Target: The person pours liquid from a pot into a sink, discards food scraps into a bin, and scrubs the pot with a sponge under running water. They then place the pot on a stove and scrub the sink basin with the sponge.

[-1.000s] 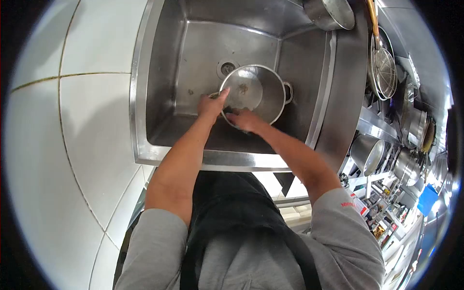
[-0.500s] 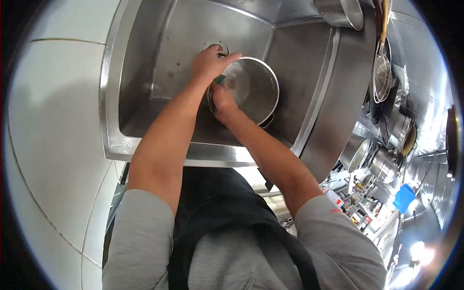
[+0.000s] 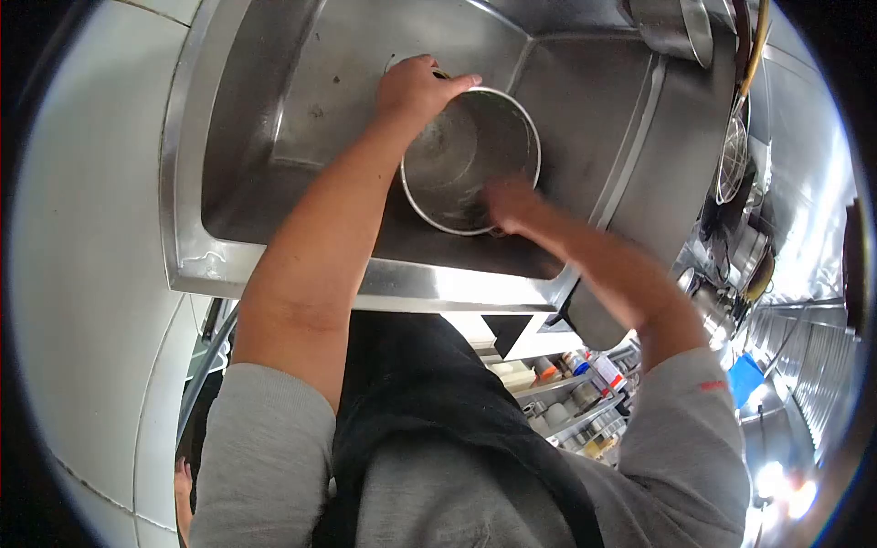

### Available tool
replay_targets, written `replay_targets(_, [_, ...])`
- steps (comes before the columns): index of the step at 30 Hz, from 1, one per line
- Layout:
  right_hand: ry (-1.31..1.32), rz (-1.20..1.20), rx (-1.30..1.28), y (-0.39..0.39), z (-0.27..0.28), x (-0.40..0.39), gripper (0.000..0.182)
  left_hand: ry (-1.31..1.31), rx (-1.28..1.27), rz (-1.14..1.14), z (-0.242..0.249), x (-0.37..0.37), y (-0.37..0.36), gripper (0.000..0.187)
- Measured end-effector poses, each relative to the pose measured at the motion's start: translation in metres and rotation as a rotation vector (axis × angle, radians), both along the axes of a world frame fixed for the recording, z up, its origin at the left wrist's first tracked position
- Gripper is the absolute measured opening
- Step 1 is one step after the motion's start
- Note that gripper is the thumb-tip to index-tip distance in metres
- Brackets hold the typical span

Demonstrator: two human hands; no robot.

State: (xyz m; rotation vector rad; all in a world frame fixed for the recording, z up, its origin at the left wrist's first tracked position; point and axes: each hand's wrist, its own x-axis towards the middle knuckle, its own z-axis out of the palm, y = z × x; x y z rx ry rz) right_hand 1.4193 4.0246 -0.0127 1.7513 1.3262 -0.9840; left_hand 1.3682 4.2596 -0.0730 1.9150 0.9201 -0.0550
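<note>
A round steel pot (image 3: pixel 461 151) sits in the upper middle of the frame, inside a deep steel sink (image 3: pixel 274 110). Its metal is dull grey with streaks and a dark smear low on the inner wall, and its thin rim shines. The pot is tipped so that its open mouth faces up and toward the person; its axis from base to mouth slants toward the lower part of the frame.

The left hand (image 3: pixel 416 87) rests on the upper left of the rim, fingers closed over the edge with the fingertips reaching along the top of it, a grip clamped on the pot. The right hand (image 3: pixel 512 203) is at the lower right of the rim and is blurred; whether its grip is closed or apart cannot be told.

Bare sink floor lies open to the left of the pot, up to the left wall. On the right the pot stands near the sink's right wall, with little room there. The sink's front edge (image 3: pixel 411 283) runs just below the pot. A second pot (image 3: pixel 676 27) stands at the upper right corner, and a wire skimmer (image 3: pixel 734 155) hangs at the right.
</note>
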Motion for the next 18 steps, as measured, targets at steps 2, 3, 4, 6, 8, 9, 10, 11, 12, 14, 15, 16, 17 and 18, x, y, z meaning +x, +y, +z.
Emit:
replay_targets(2, [0.038, 0.243, 0.294, 0.012, 0.021, 0.048, 0.022, 0.004, -0.042, -0.043, 0.002, 0.002, 0.004, 0.088])
replay_targets(3, [0.059, 0.374, 0.444, 0.020, 0.029, 0.065, 0.022, 0.016, -0.033, -0.051, 0.001, 0.002, 0.008, 0.084])
replay_targets(4, [0.038, 0.348, 0.653, 0.004, 0.011, 0.064, 0.024, 0.029, -0.029, -0.067, -0.001, 0.002, 0.009, 0.080])
replay_targets(6, [-0.035, -0.293, 0.400, -0.005, -0.005, 0.008, 0.024, -0.038, -0.195, -0.024, -0.014, 0.003, 0.015, 0.071])
replay_targets(8, [-0.043, -0.245, 0.117, 0.019, -0.013, -0.054, 0.026, -0.190, -0.533, 0.095, -0.050, 0.001, 0.017, 0.061])
replay_targets(9, [0.069, -0.240, 0.180, 0.033, -0.050, -0.072, 0.031, -0.181, -0.582, 0.091, -0.056, 0.001, 0.017, 0.058])
replay_targets(10, [0.218, -0.673, 0.347, 0.053, -0.052, -0.068, 0.034, -0.175, -0.625, 0.084, -0.059, 0.002, 0.022, 0.056])
replay_targets(11, [0.396, -1.082, 0.550, 0.073, -0.054, -0.063, 0.037, -0.164, -0.676, 0.069, -0.063, 0.003, 0.022, 0.054])
replay_targets(12, [0.594, -1.934, 0.814, 0.106, -0.006, -0.044, 0.036, -0.056, -0.655, -0.004, -0.027, -0.001, 0.029, 0.056])
replay_targets(14, [0.241, -1.291, 0.611, 0.112, 0.025, 0.017, 0.033, -0.090, -0.615, 0.042, -0.025, -0.002, 0.022, 0.056])
replay_targets(15, [0.163, -1.211, 0.634, 0.113, 0.027, 0.031, 0.032, -0.110, -0.590, 0.061, -0.024, -0.001, 0.023, 0.056])
replay_targets(16, [0.133, -1.205, 0.689, 0.112, 0.020, 0.032, 0.032, -0.103, -0.467, -0.031, -0.023, 0.001, 0.025, 0.054])
replay_targets(17, [0.116, -1.208, 0.733, 0.111, 0.008, 0.029, 0.032, -0.104, -0.433, -0.026, -0.027, 0.003, 0.026, 0.054])
replay_targets(18, [0.103, -1.195, 0.747, 0.109, -0.006, 0.019, 0.032, -0.102, -0.408, -0.024, -0.033, 0.005, 0.024, 0.053])
